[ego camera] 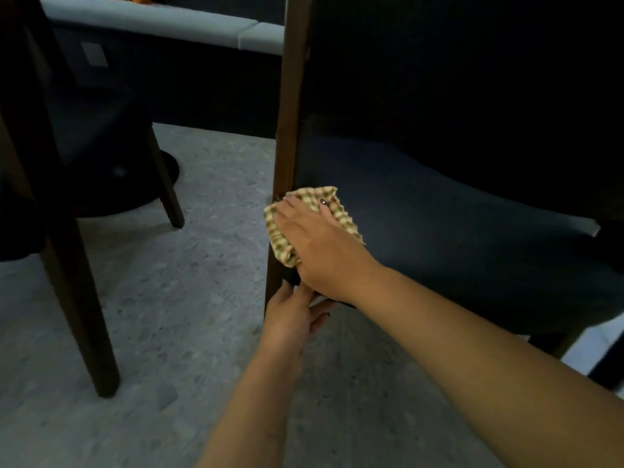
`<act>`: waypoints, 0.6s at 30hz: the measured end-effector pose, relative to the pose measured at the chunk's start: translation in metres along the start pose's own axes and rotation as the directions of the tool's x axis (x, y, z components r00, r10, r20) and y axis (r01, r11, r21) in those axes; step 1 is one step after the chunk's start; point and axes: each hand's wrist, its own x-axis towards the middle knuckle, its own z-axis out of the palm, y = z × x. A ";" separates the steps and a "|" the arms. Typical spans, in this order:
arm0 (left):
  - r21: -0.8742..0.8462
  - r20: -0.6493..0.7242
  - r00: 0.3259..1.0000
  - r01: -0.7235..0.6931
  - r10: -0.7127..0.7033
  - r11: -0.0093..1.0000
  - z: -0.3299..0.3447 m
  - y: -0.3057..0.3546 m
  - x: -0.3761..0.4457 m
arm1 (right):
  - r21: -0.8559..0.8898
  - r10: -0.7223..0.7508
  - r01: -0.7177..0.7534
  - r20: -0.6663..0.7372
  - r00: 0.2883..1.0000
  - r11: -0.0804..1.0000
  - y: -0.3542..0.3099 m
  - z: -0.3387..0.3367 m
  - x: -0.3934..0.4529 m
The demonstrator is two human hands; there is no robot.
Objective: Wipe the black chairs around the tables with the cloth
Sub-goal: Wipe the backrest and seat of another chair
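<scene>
A black chair (456, 231) with a dark padded seat and a brown wooden leg (288, 130) fills the right half of the head view. My right hand (317, 244) presses a yellow checked cloth (342, 211) flat against the seat's left edge, fingers spread over it. Below it, my left hand (290, 315) holds the lower part of the same wooden leg, fingers against the wood. Part of the cloth is hidden under my right hand.
A second dark chair (67, 197) with wooden legs stands at the left, with a round black table base (169, 170) behind it. A pale grey bench cushion (169, 21) runs along the back. The floor (169, 332) is grey speckled stone.
</scene>
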 end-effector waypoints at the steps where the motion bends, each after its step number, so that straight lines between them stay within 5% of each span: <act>1: 0.010 -0.012 1.000 -0.006 0.006 1.000 0.001 0.001 -0.001 | -0.012 0.017 -0.017 0.007 1.000 1.000 0.002 0.000 -0.003; 8: 0.115 -0.075 0.997 -0.016 0.024 0.993 0.010 0.006 -0.004 | -0.175 -0.006 0.013 0.042 0.999 0.985 0.027 -0.001 -0.046; 12: 0.030 -0.120 0.992 0.031 -0.027 0.999 0.019 0.009 -0.015 | -0.180 0.004 -0.008 -0.025 1.000 0.984 0.043 0.002 -0.084; 18: -0.066 -0.004 0.995 0.101 -0.102 0.993 0.062 -0.005 -0.041 | -0.146 0.053 -0.076 -0.160 0.986 0.986 0.074 0.007 -0.129</act>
